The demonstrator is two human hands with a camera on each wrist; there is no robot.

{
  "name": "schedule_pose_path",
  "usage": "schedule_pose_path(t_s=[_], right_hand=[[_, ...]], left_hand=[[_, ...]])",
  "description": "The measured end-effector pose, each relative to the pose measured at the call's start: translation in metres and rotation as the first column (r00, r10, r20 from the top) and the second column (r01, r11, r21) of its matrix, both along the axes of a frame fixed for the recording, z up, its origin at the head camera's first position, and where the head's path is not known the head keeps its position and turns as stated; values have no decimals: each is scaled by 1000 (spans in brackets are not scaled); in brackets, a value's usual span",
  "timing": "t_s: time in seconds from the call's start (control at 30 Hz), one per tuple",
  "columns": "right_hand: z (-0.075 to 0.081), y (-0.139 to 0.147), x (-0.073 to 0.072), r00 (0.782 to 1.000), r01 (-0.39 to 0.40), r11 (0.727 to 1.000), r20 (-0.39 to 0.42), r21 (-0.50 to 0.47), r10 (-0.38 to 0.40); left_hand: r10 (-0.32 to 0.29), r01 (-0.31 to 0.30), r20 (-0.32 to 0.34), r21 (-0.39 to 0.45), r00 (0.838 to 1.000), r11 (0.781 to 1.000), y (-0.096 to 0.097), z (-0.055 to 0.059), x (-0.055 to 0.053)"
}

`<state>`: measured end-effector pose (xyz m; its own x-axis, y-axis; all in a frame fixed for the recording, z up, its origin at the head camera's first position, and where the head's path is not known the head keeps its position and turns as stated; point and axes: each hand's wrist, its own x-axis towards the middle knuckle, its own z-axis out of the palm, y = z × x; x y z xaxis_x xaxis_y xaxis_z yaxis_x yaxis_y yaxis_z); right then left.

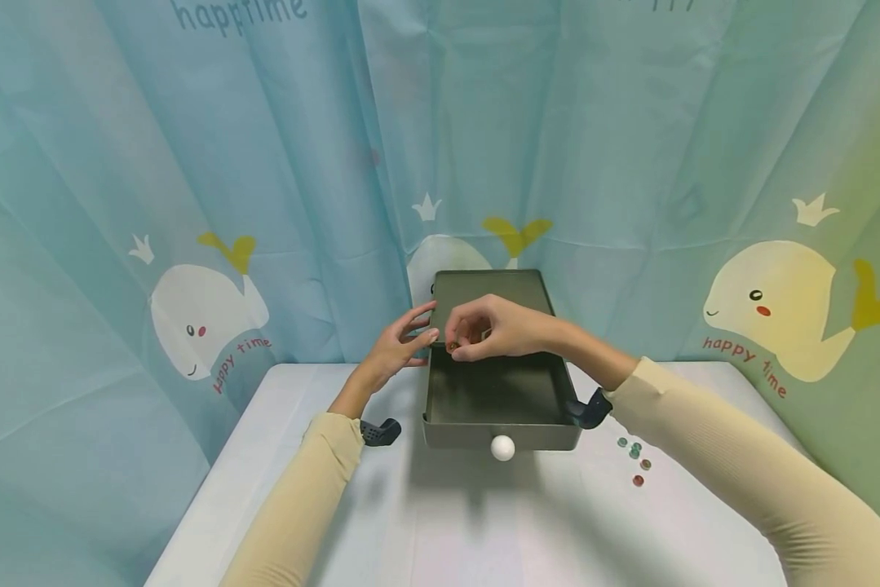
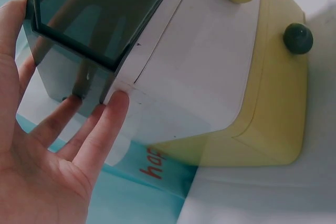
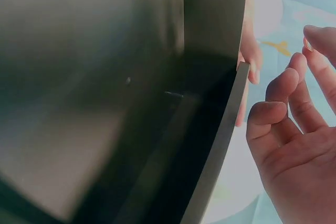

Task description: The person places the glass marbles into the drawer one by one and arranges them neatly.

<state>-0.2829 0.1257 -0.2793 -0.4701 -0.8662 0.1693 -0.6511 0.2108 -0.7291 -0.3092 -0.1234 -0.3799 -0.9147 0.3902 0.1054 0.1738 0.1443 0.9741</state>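
Note:
A drawer cabinet (image 1: 489,287) with a dark grey-green top stands on the table, its top drawer (image 1: 498,395) pulled out, a white knob (image 1: 502,447) on its front. My left hand (image 1: 398,349) rests against the left side of the cabinet, fingers fairly straight; in the left wrist view its fingertips touch the side near the open drawer. Over the back of the drawer, my right hand (image 1: 494,328) pinches a small reddish bead (image 1: 452,347) between thumb and fingers. That bead is mostly hidden by fingertips in the right wrist view.
Several small teal, brown and red beads (image 1: 634,452) lie on the white table (image 1: 484,530), right of the drawer. Below the open drawer are a white drawer (image 2: 205,61) with a yellow knob and a yellow drawer (image 2: 275,98) with a green knob. A whale-print curtain (image 1: 322,163) hangs behind.

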Motion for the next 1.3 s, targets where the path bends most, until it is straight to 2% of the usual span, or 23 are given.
schedule_pose_path(t_s=[0.7, 1.3], right_hand=[[-2, -5, 0, 999, -10, 1000, 38, 7, 9], [2, -4, -2, 1000, -5, 999, -1, 46, 5]], left_hand=[[-11, 11, -1, 15, 1000, 1000, 0, 2, 1], [1, -1, -1, 5, 1000, 1000, 0, 1, 0]])
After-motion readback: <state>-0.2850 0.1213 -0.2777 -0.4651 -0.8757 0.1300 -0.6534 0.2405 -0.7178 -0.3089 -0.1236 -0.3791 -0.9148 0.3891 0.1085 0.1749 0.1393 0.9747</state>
